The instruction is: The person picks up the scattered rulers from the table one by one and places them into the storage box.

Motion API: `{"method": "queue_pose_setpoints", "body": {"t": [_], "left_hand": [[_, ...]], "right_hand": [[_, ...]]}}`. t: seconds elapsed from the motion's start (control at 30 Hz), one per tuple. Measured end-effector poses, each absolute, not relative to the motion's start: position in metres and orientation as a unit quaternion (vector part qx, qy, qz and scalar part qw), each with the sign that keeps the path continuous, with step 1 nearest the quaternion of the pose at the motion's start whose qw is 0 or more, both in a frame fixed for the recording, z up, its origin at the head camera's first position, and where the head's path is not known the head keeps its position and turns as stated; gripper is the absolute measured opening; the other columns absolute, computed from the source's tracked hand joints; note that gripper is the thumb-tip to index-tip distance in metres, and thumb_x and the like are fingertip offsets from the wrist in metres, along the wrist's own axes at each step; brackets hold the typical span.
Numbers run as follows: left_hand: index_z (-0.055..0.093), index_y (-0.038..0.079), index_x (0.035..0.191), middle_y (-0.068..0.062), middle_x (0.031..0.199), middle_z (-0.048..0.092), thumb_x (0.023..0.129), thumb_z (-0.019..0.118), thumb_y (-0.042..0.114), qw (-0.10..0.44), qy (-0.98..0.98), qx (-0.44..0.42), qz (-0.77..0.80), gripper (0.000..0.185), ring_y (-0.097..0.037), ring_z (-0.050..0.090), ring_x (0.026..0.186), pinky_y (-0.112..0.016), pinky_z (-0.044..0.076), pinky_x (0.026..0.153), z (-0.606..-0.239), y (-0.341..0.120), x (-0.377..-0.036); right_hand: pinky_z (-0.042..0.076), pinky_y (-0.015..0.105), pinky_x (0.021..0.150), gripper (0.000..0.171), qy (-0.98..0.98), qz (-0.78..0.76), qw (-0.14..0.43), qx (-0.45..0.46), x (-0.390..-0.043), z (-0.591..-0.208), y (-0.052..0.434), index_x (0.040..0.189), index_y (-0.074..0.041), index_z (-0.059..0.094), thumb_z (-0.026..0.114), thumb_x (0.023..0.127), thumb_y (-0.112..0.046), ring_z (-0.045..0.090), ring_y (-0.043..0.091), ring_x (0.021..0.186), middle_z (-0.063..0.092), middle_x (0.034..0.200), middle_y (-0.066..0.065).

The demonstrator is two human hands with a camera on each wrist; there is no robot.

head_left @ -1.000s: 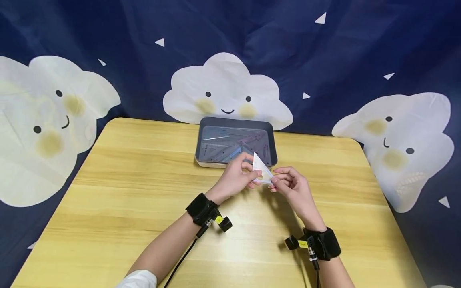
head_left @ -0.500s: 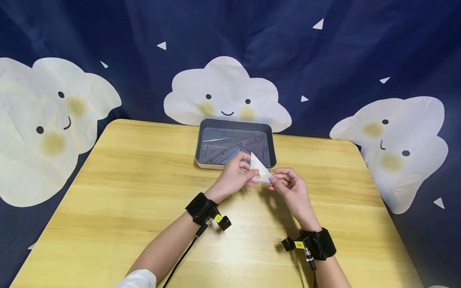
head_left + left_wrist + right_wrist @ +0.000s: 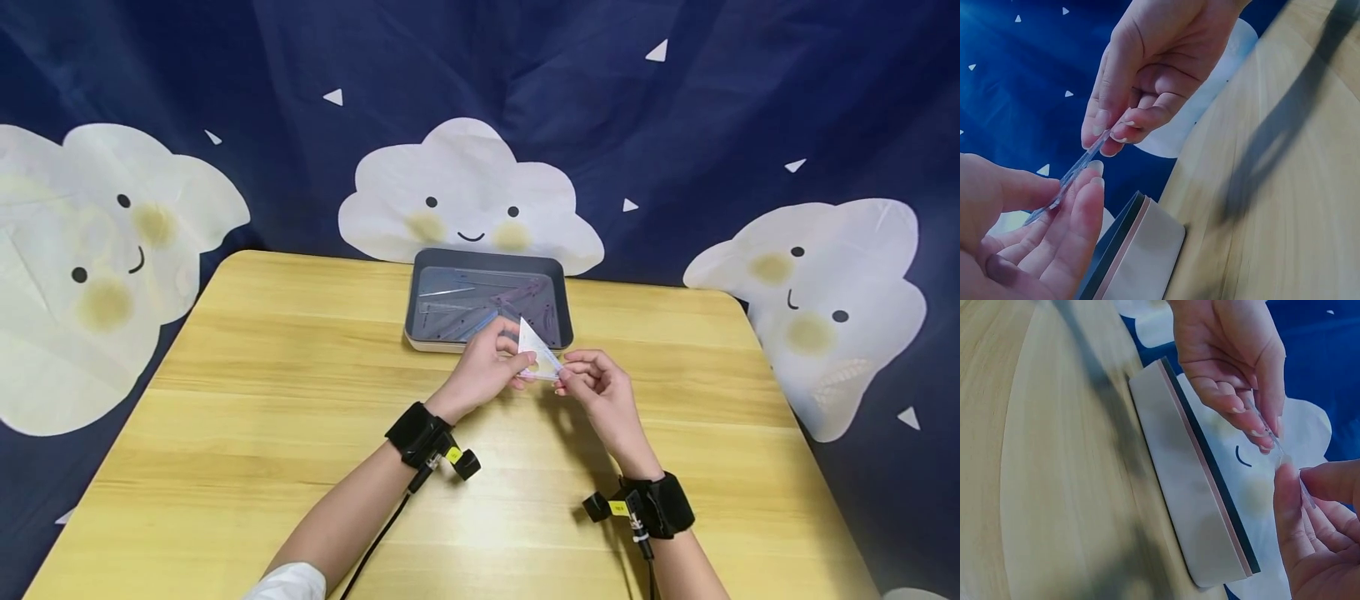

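A small clear set square with a round hole is held up above the table, just in front of the tray, between both hands. My left hand pinches its left side, thumb in front and fingers behind. At the lower right corner, my right hand pinches it between thumb and fingertips. The left wrist view shows the set square nearly edge-on, reaching from one hand to the other. It also looks thin in the right wrist view, where the left fingers grip its upper end.
Behind the hands stands a dark grey tray with a pale outer wall. Several clear, bluish and purple flat plastic pieces lie in it. The wooden table ends at a blue cloud-patterned curtain.
The set square and my right hand have shifted slightly to the left in the head view. Both hands keep their pinch on the set square.
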State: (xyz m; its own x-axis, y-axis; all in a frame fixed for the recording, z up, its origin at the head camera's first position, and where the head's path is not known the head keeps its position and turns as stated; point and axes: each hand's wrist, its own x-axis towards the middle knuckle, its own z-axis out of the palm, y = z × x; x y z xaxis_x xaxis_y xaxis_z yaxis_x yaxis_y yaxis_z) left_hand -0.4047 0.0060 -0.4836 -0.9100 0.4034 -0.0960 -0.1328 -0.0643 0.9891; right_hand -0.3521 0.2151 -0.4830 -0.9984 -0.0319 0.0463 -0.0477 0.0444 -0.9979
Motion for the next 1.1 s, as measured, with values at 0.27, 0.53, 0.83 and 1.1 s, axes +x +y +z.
{"method": "queue_pose_setpoints", "body": {"t": [0.27, 0.53, 0.83, 1.1], "left_hand": [[0.049, 0.002, 0.133, -0.023, 0.105, 0.070, 0.101, 0.068, 0.005, 0.189, 0.659, 0.110, 0.720, 0.038, -0.049, 0.074, 0.091, -0.059, 0.061, 0.078, -0.486, 0.007, -0.405], [0.049, 0.002, 0.133, -0.018, 0.103, 0.071, 0.101, 0.068, 0.005, 0.181, 0.668, 0.108, 0.714, 0.037, -0.048, 0.075, 0.090, -0.056, 0.062, 0.078, -0.487, 0.005, -0.405], [0.050, 0.001, 0.135, -0.017, 0.105, 0.073, 0.102, 0.065, 0.005, 0.173, 0.691, 0.117, 0.692, 0.036, -0.051, 0.073, 0.087, -0.056, 0.062, 0.077, -0.491, 0.001, -0.413], [0.048, -0.002, 0.132, -0.018, 0.098, 0.073, 0.101, 0.067, 0.004, 0.184, 0.703, 0.104, 0.680, 0.037, -0.049, 0.074, 0.091, -0.053, 0.063, 0.078, -0.485, -0.001, -0.432]], "right_hand": [[0.062, 0.026, 0.077, 0.033, -0.721, 0.692, 0.011, 0.021, -0.352, -0.484, 0.216, 0.127, 0.020, 0.050, 0.063, 0.097, 0.013, 0.073, 0.012, 0.079, 0.073, 0.097, 0.003], [0.063, 0.027, 0.078, 0.034, -0.718, 0.696, 0.003, 0.019, -0.352, -0.486, 0.214, 0.128, 0.019, 0.051, 0.063, 0.098, 0.011, 0.073, 0.014, 0.081, 0.072, 0.100, 0.006], [0.062, 0.029, 0.082, 0.031, -0.718, 0.696, -0.002, 0.013, -0.358, -0.489, 0.210, 0.127, 0.014, 0.055, 0.063, 0.098, 0.011, 0.074, 0.018, 0.086, 0.069, 0.108, 0.016], [0.063, 0.031, 0.081, 0.027, -0.754, 0.655, -0.005, 0.038, -0.379, -0.488, 0.213, 0.124, 0.013, 0.058, 0.065, 0.098, 0.008, 0.073, 0.018, 0.085, 0.067, 0.107, 0.030]]}}
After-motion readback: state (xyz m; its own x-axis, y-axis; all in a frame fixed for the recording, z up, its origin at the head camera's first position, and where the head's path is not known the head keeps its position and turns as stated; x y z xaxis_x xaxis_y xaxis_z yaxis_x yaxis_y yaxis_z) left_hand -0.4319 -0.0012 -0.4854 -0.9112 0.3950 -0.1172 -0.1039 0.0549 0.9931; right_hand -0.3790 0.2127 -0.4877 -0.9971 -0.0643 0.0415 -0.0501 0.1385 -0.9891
